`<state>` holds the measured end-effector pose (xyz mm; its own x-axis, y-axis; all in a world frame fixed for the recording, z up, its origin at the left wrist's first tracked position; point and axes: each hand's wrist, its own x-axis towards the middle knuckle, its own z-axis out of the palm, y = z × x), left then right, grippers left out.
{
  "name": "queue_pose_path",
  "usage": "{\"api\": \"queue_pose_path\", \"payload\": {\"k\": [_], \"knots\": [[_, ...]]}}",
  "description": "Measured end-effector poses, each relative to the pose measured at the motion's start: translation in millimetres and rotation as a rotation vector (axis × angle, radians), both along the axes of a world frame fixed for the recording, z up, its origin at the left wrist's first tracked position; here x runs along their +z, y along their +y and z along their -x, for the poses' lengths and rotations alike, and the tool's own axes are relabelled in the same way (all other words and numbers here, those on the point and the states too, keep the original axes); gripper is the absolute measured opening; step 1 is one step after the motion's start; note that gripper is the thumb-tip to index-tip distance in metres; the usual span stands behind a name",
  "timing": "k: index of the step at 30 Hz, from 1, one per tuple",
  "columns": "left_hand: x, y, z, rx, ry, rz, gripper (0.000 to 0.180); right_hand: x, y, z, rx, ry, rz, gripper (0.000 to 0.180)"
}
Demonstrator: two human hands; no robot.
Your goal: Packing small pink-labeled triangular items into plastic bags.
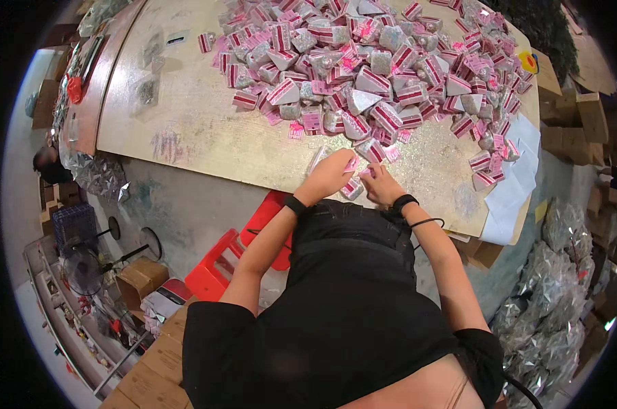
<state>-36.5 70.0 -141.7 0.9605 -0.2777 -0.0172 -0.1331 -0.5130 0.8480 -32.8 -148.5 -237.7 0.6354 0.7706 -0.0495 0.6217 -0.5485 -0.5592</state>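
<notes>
Left hand [330, 176]: centre of frame, at the near edge of the table [186, 136]; fingers curled closed on a small pink-and-white packet [350, 164], with a clear wrapper [318, 158] sticking out just up-left of the knuckles. Black band on the wrist.

Right hand [382, 185]: just right of the left hand, almost touching it; fingers bent and pinching a pink packet end [367, 173]. Black band on the wrist, thin black cord looping beside it.

Second packet [353, 189]: between and just below the two hands, striped pink and white; whether either hand touches it cannot be told.

Packet heap [383, 68]: upper centre to upper right, many triangular pink, white and silver packets piled on the table, its near fringe reaching just above the hands.

Table: pale board top, glitter-dusted, filling the upper half.

Paper sheets [509, 194]: right of the hands, hanging over the table edge.

Red stool [216, 269]: lower left of centre, on the floor beneath the left forearm.

Fan [83, 266]: left edge, on the floor.

Silver bags [547, 300]: lower right, heaped.

Cardboard boxes [574, 116]: upper right.
</notes>
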Motion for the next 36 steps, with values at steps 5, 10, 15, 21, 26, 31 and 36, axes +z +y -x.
{"api": "queue_pose_path", "payload": {"k": [5,10,15,21,26,31,36], "knots": [[-12,-3,2,-0.052,-0.019,0.025,0.017,-6,4,9,-0.117,0.036,0.121,0.030],[-14,-5,-1,-0.112,-0.010,0.037,0.023,1,6,12,-0.153,0.044,0.068,0.021],[8,-1,-1,-0.152,0.112,0.054,0.033,58,7,-5,-0.211,0.366,-0.189,0.016],[11,5,2,-0.192,0.248,0.352,0.045,148,25,-8,-0.164,0.261,-0.435,0.011],[28,0,-2,-0.253,0.460,0.564,0.035,150,33,-16,-0.240,0.306,-0.500,0.021],[26,2,-6,-0.116,0.612,0.498,0.029,87,51,-19,-0.649,0.625,-0.933,0.027],[12,13,-15,-0.092,0.591,0.592,0.021,-35,6,-40,-1.151,0.140,-0.281,0.041]]}}
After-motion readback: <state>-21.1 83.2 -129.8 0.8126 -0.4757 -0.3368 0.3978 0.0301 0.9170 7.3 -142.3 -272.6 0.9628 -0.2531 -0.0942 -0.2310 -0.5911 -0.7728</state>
